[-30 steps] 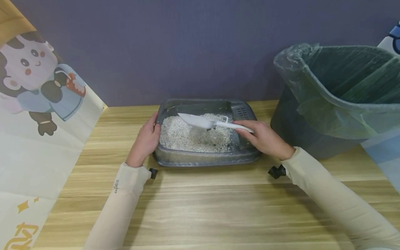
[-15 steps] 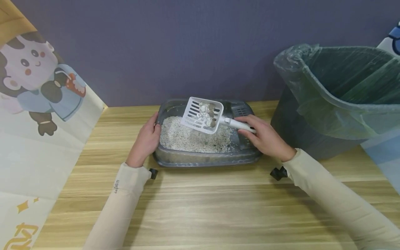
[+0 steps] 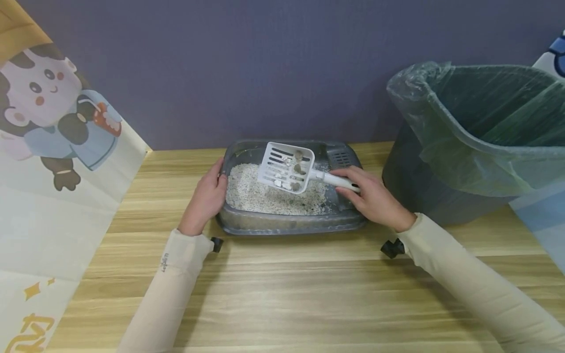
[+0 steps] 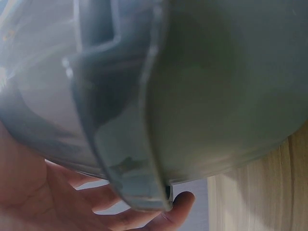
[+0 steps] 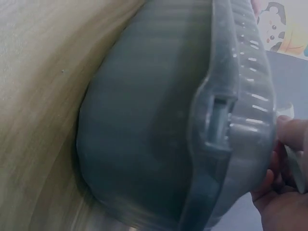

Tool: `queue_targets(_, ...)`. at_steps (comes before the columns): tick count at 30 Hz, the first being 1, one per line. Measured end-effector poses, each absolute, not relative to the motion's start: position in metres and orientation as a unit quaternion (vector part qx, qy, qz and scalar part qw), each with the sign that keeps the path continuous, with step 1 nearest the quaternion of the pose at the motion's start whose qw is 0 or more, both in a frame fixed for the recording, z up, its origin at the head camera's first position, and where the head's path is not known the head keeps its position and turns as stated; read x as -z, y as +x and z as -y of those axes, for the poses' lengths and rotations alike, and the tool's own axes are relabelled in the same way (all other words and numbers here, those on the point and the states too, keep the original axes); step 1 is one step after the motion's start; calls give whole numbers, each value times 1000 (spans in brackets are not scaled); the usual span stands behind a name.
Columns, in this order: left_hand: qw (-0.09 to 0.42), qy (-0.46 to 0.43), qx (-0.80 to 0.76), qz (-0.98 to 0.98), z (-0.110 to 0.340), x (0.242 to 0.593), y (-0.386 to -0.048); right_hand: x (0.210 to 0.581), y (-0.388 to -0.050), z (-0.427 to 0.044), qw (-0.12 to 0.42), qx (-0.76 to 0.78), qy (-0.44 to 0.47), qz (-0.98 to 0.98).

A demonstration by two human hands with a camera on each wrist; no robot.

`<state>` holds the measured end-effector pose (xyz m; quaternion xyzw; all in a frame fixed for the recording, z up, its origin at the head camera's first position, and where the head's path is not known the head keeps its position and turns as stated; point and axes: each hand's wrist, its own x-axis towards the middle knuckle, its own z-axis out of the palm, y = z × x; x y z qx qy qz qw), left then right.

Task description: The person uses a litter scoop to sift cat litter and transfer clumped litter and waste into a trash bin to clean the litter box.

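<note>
A grey litter box (image 3: 282, 225) with pale granular litter (image 3: 247, 191) stands on the wooden surface. At its left end my left hand (image 3: 207, 198) grips the rim; the left wrist view shows the fingers (image 4: 178, 209) curled beneath the lip. My right hand (image 3: 372, 196) holds a white slotted litter scoop (image 3: 267, 171) by its handle, level above the litter. Several white and brownish clumps (image 3: 298, 169) lie in the scoop. In the right wrist view the box wall (image 5: 144, 110) fills most of the picture, with the right hand (image 5: 284, 202) around the handle at the edge.
To the right stands a tall grey bin (image 3: 410, 166) lined with a clear plastic bag (image 3: 481, 166). A dark blue-grey wall (image 3: 265, 73) rises directly behind the litter box. A cartoon-printed panel (image 3: 39, 196) flanks the wooden surface (image 3: 282, 294) on the left.
The scoop has turned from edge-on to face-up, then dipped slightly. The clumps in it have spread and loose litter in it has thinned. My left hand and the box have not moved.
</note>
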<state>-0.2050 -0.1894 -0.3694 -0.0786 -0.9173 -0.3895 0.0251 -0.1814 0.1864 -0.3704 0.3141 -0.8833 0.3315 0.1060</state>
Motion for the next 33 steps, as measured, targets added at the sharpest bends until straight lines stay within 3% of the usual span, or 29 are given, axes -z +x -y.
queue_targets(25,24,-80,391,916,191,370,-204,359,-167,-186,103,-342,310,881)
queue_targets(33,24,-79,389,917,189,368,-203,356,-165,-185,131,-332,324,876)
